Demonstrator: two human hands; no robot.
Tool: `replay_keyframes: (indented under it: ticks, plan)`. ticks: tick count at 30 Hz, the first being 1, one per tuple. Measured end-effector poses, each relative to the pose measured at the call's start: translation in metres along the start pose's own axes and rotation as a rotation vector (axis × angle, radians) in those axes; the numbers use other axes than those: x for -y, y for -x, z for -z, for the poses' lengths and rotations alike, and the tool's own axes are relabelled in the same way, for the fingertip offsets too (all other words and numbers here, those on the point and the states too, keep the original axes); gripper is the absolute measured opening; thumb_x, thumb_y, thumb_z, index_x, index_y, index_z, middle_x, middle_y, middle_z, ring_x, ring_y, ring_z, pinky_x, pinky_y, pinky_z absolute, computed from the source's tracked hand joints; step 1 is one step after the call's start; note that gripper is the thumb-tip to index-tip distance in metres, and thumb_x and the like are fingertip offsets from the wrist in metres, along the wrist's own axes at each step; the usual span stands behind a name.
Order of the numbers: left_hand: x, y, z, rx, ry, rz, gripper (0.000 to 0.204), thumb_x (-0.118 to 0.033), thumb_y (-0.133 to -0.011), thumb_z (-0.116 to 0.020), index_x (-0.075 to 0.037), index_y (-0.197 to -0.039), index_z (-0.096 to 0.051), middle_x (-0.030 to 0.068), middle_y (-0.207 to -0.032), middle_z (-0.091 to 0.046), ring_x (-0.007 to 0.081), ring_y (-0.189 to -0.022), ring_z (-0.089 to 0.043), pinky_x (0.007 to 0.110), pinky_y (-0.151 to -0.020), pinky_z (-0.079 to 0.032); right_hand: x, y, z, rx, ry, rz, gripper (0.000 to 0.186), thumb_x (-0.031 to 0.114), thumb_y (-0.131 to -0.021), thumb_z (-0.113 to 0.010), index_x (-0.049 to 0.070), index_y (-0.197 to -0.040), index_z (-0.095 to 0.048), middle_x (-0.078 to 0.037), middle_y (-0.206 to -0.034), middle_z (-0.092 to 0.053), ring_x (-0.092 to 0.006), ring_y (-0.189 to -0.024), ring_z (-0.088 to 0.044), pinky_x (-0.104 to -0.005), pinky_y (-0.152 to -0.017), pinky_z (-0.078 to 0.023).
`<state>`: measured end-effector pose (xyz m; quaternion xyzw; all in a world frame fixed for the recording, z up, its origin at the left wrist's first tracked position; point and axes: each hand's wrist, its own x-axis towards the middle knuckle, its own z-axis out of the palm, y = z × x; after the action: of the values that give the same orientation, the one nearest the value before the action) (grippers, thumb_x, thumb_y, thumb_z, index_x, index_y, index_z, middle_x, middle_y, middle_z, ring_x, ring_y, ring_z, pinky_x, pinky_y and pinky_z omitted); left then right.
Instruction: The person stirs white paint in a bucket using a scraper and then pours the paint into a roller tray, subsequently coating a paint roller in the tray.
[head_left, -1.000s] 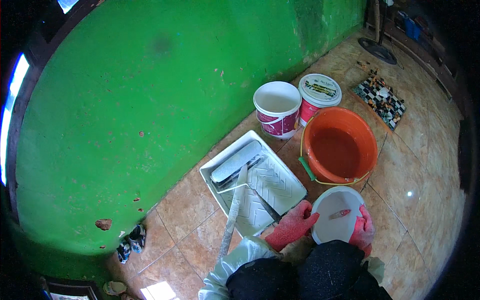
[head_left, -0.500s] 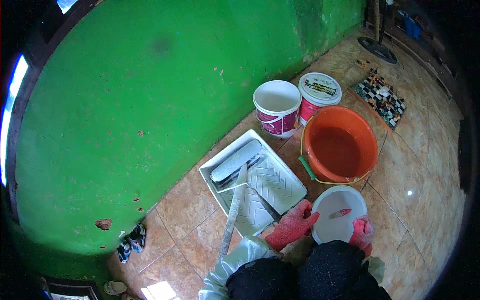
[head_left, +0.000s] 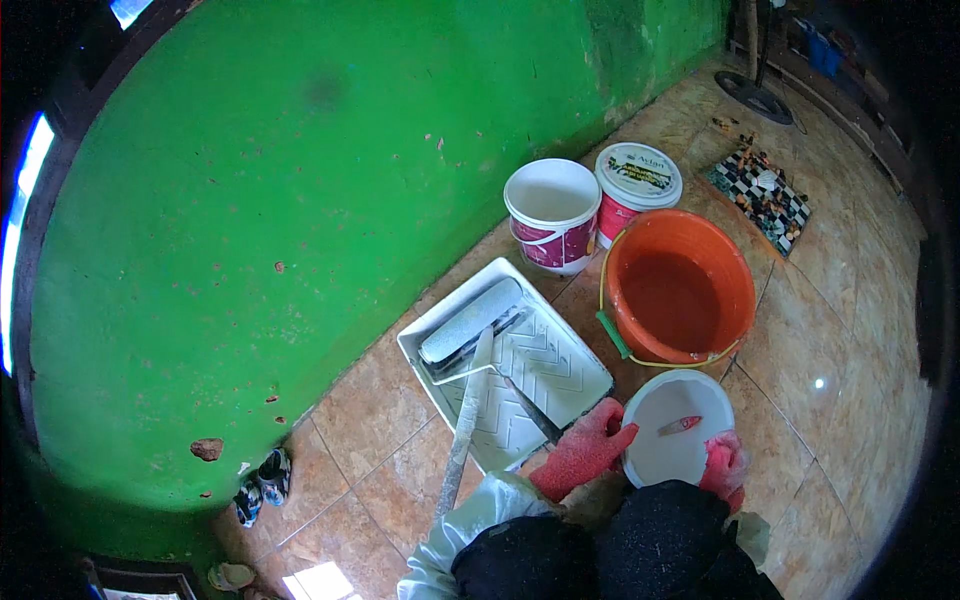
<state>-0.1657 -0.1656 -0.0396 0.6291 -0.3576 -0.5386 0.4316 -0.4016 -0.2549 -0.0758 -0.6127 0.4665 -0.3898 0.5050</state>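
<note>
In front of my knees stands a round white bucket (head_left: 662, 397) with a small red and pale pointed thing (head_left: 680, 426) inside, its kind unclear. My left hand (head_left: 583, 452), in a pink glove, holds the bucket's left side with thumb and finger at the rim. On the right rim, my right hand (head_left: 724, 466), gloved alike, is closed with its fingers over the edge. To the left lies a white paint tray (head_left: 570, 390) with a paint roller (head_left: 470, 320) in it. The roller's dark handle reaches close to my left hand. A long paint-smeared stick (head_left: 465, 430) rests across the tray.
Beyond the white bucket stands an orange bucket (head_left: 735, 260) with a green-gripped handle. Behind it are an open paint pail (head_left: 555, 215) and a lidded pail (head_left: 640, 180). A chessboard with pieces (head_left: 765, 200) lies at the far right. The green wall (head_left: 300, 200) borders the left.
</note>
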Motion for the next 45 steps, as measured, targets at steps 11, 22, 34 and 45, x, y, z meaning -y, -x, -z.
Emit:
replay_keyframes:
  ticks: [11, 22, 34, 45]
  plan:
    - [-0.002, 0.000, 0.002, 0.005, -0.050, 0.007, 0.027, -0.026, -0.089, -0.055, -0.002, -0.097, -0.046, 0.0067, -0.080, -0.054, 0.0115, -0.072, -0.051, 0.027, -0.063, -0.045, 0.027, -0.004, -0.008, 0.012, 0.481, -0.091, 0.013, 0.012, -0.081, -0.049, 0.003, -0.081, -0.059, -0.010, -0.072, -0.059, -0.0187, -0.070, -0.057, -0.0311, -0.066, -0.046]
    - [0.005, -0.002, 0.001, -0.003, -0.014, -0.012, 0.025, -0.025, -0.089, -0.056, -0.003, -0.095, -0.047, 0.0062, -0.078, -0.054, 0.0106, -0.069, -0.051, 0.027, -0.060, -0.045, 0.041, -0.001, -0.016, -0.024, 0.464, -0.032, 0.015, 0.013, -0.083, -0.048, 0.001, -0.076, -0.055, -0.013, -0.069, -0.057, -0.0225, -0.065, -0.055, -0.0342, -0.063, -0.044]
    - [-0.002, 0.001, 0.002, -0.003, -0.015, -0.002, 0.027, -0.027, -0.089, -0.055, -0.002, -0.095, -0.047, 0.0068, -0.078, -0.053, 0.0117, -0.069, -0.050, 0.027, -0.060, -0.044, 0.025, -0.004, -0.009, 0.006, 0.419, -0.041, 0.015, 0.014, -0.079, -0.049, 0.003, -0.074, -0.058, -0.009, -0.068, -0.057, -0.0185, -0.066, -0.055, -0.0324, -0.061, -0.044]
    - [-0.005, 0.001, 0.006, -0.024, -0.148, -0.020, 0.033, -0.033, -0.089, -0.054, -0.001, -0.099, -0.050, 0.0095, -0.083, -0.057, 0.0157, -0.075, -0.053, 0.031, -0.069, -0.045, 0.035, -0.002, -0.015, -0.040, 0.398, 0.036, 0.012, 0.007, -0.080, -0.049, 0.000, -0.074, -0.056, -0.015, -0.064, -0.057, -0.0234, -0.061, -0.057, -0.0346, -0.060, -0.045]
